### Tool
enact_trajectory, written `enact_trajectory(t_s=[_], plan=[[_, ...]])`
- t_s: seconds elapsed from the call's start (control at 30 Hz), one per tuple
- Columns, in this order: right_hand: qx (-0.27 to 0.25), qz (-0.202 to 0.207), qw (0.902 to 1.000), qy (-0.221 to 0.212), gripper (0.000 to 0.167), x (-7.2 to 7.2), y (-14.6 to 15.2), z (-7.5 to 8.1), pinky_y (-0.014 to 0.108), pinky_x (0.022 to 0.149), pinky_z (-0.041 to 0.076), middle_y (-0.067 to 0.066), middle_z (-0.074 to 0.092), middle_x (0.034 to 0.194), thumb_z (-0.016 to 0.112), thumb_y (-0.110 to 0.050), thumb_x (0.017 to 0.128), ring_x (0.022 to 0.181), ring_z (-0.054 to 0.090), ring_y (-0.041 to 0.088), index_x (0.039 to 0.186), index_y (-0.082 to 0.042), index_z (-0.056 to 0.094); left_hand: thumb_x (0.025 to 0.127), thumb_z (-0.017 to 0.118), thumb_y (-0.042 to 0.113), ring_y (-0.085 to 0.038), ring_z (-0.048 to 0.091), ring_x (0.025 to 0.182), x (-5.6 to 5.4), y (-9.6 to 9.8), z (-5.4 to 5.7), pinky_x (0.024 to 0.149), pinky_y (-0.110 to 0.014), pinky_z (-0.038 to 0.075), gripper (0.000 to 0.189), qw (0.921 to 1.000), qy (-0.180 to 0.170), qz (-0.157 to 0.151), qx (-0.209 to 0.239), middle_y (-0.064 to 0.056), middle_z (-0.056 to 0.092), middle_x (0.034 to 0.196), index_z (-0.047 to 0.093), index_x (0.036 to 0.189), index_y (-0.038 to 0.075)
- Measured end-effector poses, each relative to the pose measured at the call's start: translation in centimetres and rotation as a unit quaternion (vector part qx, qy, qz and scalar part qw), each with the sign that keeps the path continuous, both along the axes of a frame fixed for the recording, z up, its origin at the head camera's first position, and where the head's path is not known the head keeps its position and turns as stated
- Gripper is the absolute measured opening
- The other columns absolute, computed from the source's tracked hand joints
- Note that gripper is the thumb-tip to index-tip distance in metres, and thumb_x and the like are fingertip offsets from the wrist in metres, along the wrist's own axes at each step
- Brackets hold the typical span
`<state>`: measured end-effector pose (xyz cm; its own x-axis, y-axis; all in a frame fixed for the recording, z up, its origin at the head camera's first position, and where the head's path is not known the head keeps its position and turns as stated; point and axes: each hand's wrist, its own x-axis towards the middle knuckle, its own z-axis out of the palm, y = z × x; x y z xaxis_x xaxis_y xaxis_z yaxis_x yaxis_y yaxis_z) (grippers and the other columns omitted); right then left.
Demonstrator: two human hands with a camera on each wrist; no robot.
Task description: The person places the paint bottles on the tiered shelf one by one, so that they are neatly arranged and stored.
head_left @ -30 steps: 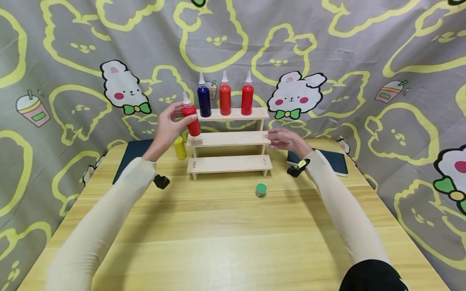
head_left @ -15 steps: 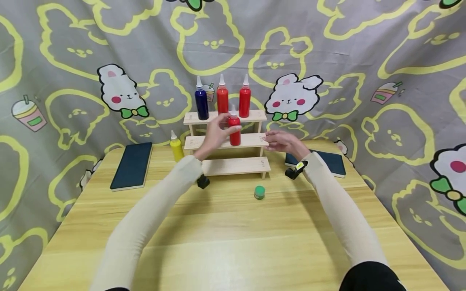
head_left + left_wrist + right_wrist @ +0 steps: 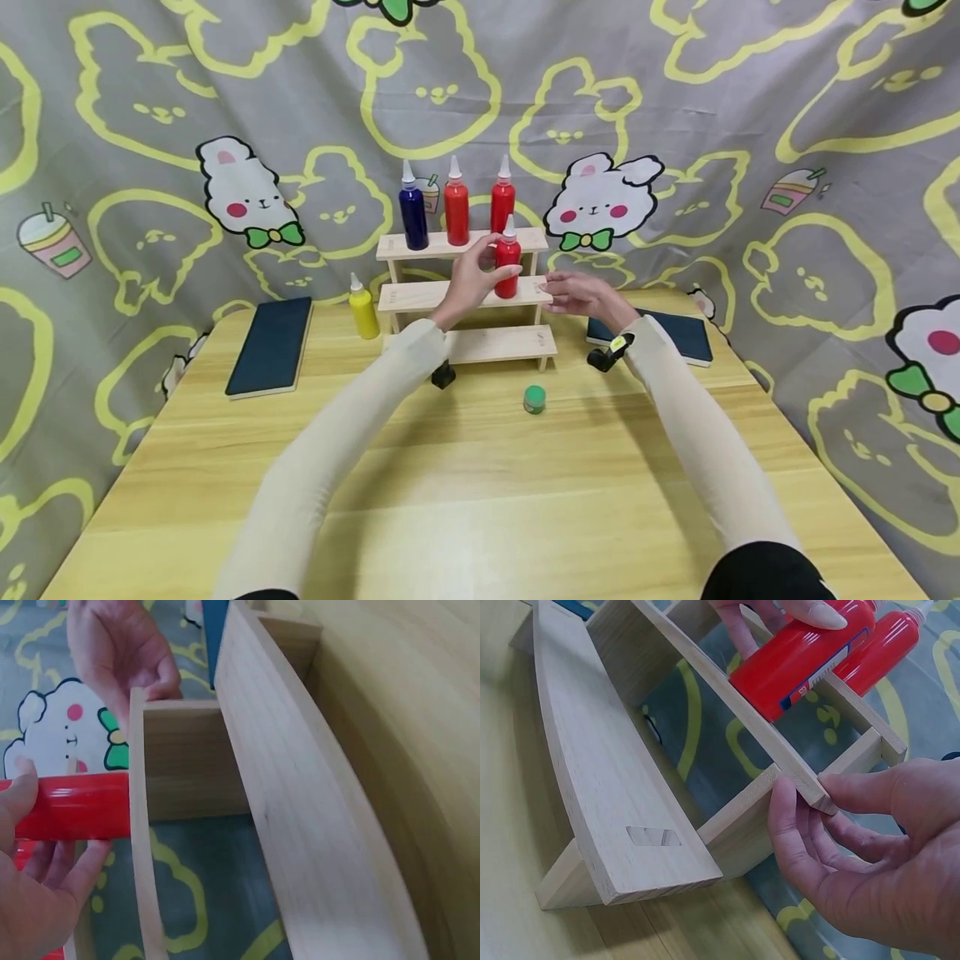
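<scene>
A red squeeze bottle (image 3: 508,271) with a white nozzle stands upright at the right part of the middle shelf of a three-tier wooden rack (image 3: 412,296). My left hand (image 3: 468,285) grips it from the left, thumb in front. In the left wrist view the bottle's base (image 3: 97,806) meets the shelf board. My right hand (image 3: 585,296) pinches the right end of that same shelf, its thumb and fingers (image 3: 787,825) around the board's corner in the right wrist view. On the top shelf are a dark blue bottle (image 3: 414,217) and two red bottles, one (image 3: 457,212) beside the other (image 3: 502,204).
A yellow bottle (image 3: 363,312) stands on the table left of the rack. In front of the rack sits a small green-lidded jar (image 3: 535,399). Dark notebooks lie at both sides, one at left (image 3: 270,346) and one (image 3: 686,336) behind the right wrist. A patterned curtain (image 3: 675,75) hangs behind.
My left hand has carried the red bottle rightward, from the left end of the middle shelf to near its right end. The right hand has kept its grip on the shelf end.
</scene>
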<state>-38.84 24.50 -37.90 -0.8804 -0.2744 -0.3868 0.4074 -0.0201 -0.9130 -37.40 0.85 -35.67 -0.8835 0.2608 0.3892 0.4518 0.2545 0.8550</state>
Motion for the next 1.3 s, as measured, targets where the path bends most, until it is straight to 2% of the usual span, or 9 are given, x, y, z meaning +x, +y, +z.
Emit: enact_trajectory(t_s=[0.27, 0.4, 0.5, 0.73, 0.83, 0.97, 1.07, 1.17, 1.3], plan=[[-0.007, 0.002, 1.0000, -0.002, 0.057, 0.0, 0.2, -0.2, 0.030, 0.099, 0.057, 0.009, 0.054, 0.117, 0.049, 0.003, 0.107, 0.090, 0.065, 0.014, 0.158, -0.003, 0.025, 0.090, 0.085, 0.018, -0.031, 0.067, 0.119, 0.3, -0.5, 0.0, 0.107, -0.046, 0.053, 0.066, 0.9993, -0.019, 0.004, -0.031, -0.015, 0.069, 0.132, 0.054, 0.148, 0.014], [-0.009, 0.001, 1.0000, 0.000, 0.055, 0.2, 0.4, -0.3, 0.031, 0.100, 0.057, 0.008, 0.057, 0.113, 0.049, 0.003, 0.107, 0.089, 0.066, 0.014, 0.157, -0.003, 0.025, 0.089, 0.086, 0.020, -0.033, 0.065, 0.122, 0.8, -2.2, -0.2, 0.105, -0.045, 0.055, 0.072, 0.9981, -0.049, 0.013, -0.034, -0.017, 0.065, 0.136, 0.050, 0.151, 0.013], [-0.008, -0.001, 1.0000, -0.001, 0.053, 0.3, 0.5, -0.3, 0.031, 0.099, 0.058, 0.007, 0.057, 0.110, 0.048, 0.003, 0.107, 0.088, 0.065, 0.014, 0.155, -0.004, 0.027, 0.091, 0.085, 0.021, -0.032, 0.064, 0.120, 1.2, -4.1, -0.2, 0.100, -0.044, 0.058, 0.065, 0.9980, -0.055, 0.027, -0.017, -0.017, 0.064, 0.133, 0.053, 0.146, 0.008], [-0.007, -0.001, 0.9999, -0.009, 0.046, 0.2, 0.5, -0.1, 0.029, 0.091, 0.061, 0.005, 0.061, 0.104, 0.052, 0.002, 0.107, 0.085, 0.066, 0.014, 0.149, -0.004, 0.032, 0.100, 0.073, 0.014, -0.028, 0.069, 0.103, 1.8, -9.1, 0.8, 0.088, -0.034, 0.059, 0.031, 0.9979, 0.012, 0.064, -0.008, -0.019, 0.071, 0.114, 0.066, 0.124, -0.003], [-0.008, 0.002, 1.0000, -0.005, 0.050, 0.2, 0.5, 0.1, 0.029, 0.089, 0.061, 0.005, 0.063, 0.101, 0.052, 0.000, 0.108, 0.084, 0.066, 0.014, 0.152, -0.003, 0.030, 0.101, 0.071, 0.013, -0.020, 0.070, 0.094, 1.8, -11.2, 1.5, 0.083, -0.036, 0.061, 0.026, 0.9960, 0.045, 0.076, 0.012, -0.020, 0.071, 0.109, 0.068, 0.121, -0.004], [-0.013, 0.005, 0.9999, -0.006, 0.048, 0.1, 0.6, 0.2, 0.029, 0.088, 0.061, 0.005, 0.065, 0.100, 0.052, -0.001, 0.108, 0.085, 0.068, 0.015, 0.151, -0.003, 0.031, 0.102, 0.071, 0.016, -0.009, 0.066, 0.079, 1.8, -14.0, 2.0, 0.073, -0.026, 0.059, 0.024, 0.9928, 0.078, 0.088, 0.024, -0.021, 0.071, 0.099, 0.070, 0.116, -0.004], [-0.018, 0.006, 0.9998, -0.009, 0.045, 0.0, 0.4, 0.4, 0.029, 0.085, 0.062, 0.005, 0.066, 0.100, 0.052, 0.001, 0.107, 0.085, 0.068, 0.016, 0.148, -0.004, 0.034, 0.102, 0.070, 0.018, -0.007, 0.061, 0.074, 2.1, -15.9, 1.9, 0.070, -0.017, 0.050, 0.024, 0.9885, 0.100, 0.112, 0.017, -0.019, 0.069, 0.093, 0.072, 0.113, -0.003], [-0.016, 0.003, 0.9998, -0.012, 0.046, -0.1, 0.2, 0.4, 0.027, 0.081, 0.062, 0.005, 0.065, 0.100, 0.053, -0.001, 0.107, 0.084, 0.067, 0.015, 0.149, -0.004, 0.033, 0.102, 0.070, 0.015, -0.006, 0.060, 0.079, 2.3, -17.4, 1.5, 0.073, -0.015, 0.047, 0.024, 0.9827, 0.114, 0.143, 0.030, -0.016, 0.067, 0.094, 0.070, 0.114, -0.005], [-0.011, -0.001, 0.9999, -0.010, 0.055, -0.2, 0.1, 0.3, 0.027, 0.081, 0.062, 0.004, 0.065, 0.099, 0.055, -0.002, 0.107, 0.082, 0.067, 0.014, 0.155, -0.003, 0.029, 0.102, 0.066, 0.009, -0.009, 0.059, 0.086, 2.8, -18.7, 0.7, 0.078, -0.017, 0.046, 0.026, 0.9780, 0.099, 0.176, 0.052, -0.015, 0.062, 0.099, 0.064, 0.118, -0.012]])
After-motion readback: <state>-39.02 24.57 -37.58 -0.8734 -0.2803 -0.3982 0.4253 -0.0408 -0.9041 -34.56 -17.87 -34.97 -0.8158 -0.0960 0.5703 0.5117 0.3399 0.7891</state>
